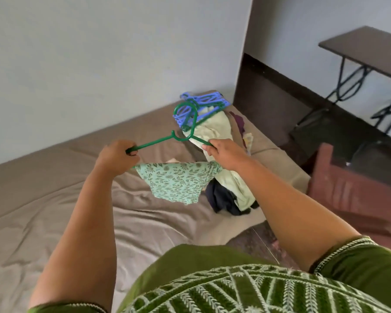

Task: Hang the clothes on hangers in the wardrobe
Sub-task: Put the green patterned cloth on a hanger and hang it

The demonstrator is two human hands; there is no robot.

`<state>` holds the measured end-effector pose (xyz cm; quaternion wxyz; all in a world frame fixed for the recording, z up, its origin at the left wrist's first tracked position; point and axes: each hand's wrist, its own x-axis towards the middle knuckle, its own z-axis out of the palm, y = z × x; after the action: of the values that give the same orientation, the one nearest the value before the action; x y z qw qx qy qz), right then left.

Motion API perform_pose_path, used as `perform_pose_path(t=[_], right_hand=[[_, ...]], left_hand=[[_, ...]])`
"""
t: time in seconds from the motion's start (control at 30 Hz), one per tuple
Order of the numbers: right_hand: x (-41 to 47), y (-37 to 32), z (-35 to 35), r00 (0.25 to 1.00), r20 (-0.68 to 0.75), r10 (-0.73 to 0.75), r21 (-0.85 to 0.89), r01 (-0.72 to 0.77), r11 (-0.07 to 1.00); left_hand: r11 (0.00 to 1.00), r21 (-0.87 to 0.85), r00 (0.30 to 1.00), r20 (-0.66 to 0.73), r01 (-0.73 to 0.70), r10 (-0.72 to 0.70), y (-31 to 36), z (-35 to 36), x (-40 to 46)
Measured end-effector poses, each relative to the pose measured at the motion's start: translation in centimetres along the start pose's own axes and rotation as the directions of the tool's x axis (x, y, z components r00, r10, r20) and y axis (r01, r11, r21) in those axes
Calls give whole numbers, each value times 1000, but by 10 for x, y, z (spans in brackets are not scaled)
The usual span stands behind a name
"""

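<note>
While both hands grip it, a green plastic hanger carries a mint leaf-print garment at frame centre.
Left hand and right hand curl their fingers round opposite hanger ends, above the brown-sheeted bed; blue plastic hangers top a clothes pile behind.

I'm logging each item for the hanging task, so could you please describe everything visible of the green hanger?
The green hanger looks like thin moulded plastic with a round hook curling away from the person. It is held in the air above the bed. The left hand grips one arm's end, the right hand the other. A floral mint garment hangs between the hands, just beneath it.
</note>
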<state>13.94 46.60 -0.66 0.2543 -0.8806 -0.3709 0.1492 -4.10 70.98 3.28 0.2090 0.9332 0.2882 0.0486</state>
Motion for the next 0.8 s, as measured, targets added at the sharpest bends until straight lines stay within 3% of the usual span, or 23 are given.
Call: perform_pose_path(t=[0.2,0.4,0.47,0.63,0.8], right_hand=[[-154,44,13,990,-72,119,26,-118,993],[-302,97,14,935,-114,336,66,-331,941],[-346,117,13,900,-144,412,97,-402,911],[-444,174,5,749,-184,636,99,-630,771],[-536,212,-10,617,-264,741,38,-761,648]], left_hand=[[998,6,996,61,-62,62,48,50,-98],[974,-68,921,318,-217,227,117,112,-177],[951,-169,855,419,-258,306,144,135,-196],[874,-223,644,603,-432,472,220,193,-231],[827,-343,431,728,-445,533,307,233,-277]])
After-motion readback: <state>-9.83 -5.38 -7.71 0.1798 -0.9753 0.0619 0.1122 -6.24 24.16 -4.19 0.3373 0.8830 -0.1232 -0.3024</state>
